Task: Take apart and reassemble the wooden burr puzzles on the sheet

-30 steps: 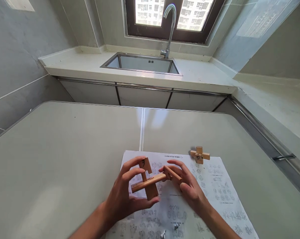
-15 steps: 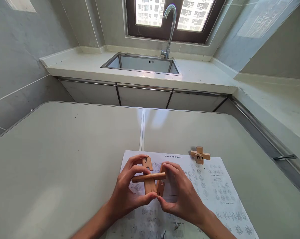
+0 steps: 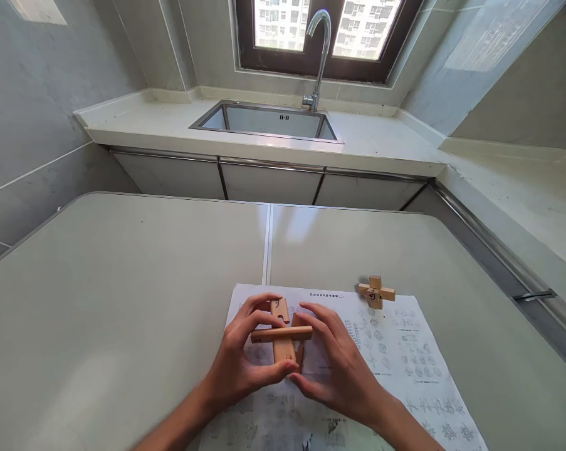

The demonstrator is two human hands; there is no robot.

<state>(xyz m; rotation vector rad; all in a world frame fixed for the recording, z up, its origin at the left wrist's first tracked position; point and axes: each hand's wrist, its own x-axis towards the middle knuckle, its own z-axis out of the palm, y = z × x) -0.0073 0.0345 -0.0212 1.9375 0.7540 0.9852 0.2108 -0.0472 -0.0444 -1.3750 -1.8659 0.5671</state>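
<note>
Above the printed sheet, my left hand (image 3: 235, 357) is closed around wooden burr puzzle pieces. One piece (image 3: 283, 351) stands upright between its thumb and fingertips, notched and marked in black near the top. A thin piece (image 3: 281, 334) crosses it level. At the right, another upright puzzle piece (image 3: 300, 356) sits partly hidden behind the crossing one, touched by my right hand (image 3: 346, 366). That hand's thumb is at the piece's foot and a bent finger near its upper part. How the pieces interlock is hard to make out.
The printed sheet (image 3: 426, 382) with small diagrams lies on a pale table (image 3: 123, 300) with a centre seam. A cross-shaped wooden puzzle (image 3: 375, 293) rests at the sheet's top edge. Beyond are a counter (image 3: 377, 138), a sink (image 3: 264, 119) and a faucet (image 3: 321, 56).
My right hand's fingers have loosened and spread a little, and its thumb has shifted left. The right-hand puzzle piece has moved left, closer against the pieces in my left hand.
</note>
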